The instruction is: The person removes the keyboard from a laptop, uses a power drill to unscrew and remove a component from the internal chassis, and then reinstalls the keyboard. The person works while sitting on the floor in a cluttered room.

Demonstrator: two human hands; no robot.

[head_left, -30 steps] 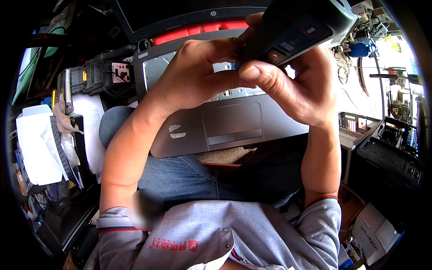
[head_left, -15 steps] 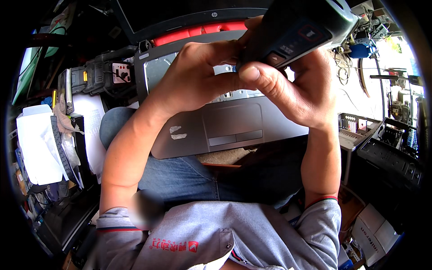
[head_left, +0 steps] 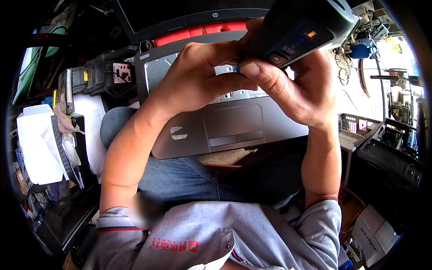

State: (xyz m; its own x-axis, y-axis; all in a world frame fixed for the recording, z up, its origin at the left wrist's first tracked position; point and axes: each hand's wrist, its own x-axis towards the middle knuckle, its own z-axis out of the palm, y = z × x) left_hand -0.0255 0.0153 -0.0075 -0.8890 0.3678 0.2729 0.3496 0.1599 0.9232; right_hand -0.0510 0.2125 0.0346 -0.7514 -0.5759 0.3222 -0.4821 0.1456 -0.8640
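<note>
My right hand (head_left: 306,90) is wrapped round a black handheld tool (head_left: 297,27) with buttons and small lit indicators, its thumb at the tool's lower end. My left hand (head_left: 191,78) is closed near that same end, its fingertips mostly hidden; what they grip I cannot make out. Both hands are over an open grey laptop (head_left: 184,139), which rests across my legs. Its keyboard area shows bare metal, and its touchpad and two peeled sticker patches face me. The black screen (head_left: 166,15) stands behind, with a red object (head_left: 180,36) at its foot.
Left are papers (head_left: 38,144), a cloth (head_left: 63,112) and a black device with a switch panel (head_left: 121,72). Right are open computer cases (head_left: 384,153), tangled cables (head_left: 342,67) and a blue object (head_left: 362,49). A white carton (head_left: 373,231) lies at the lower right.
An orange light and a blue light have come on at the tool's buttons. The tool and both hands have shifted very slightly, otherwise staying in the same position.
</note>
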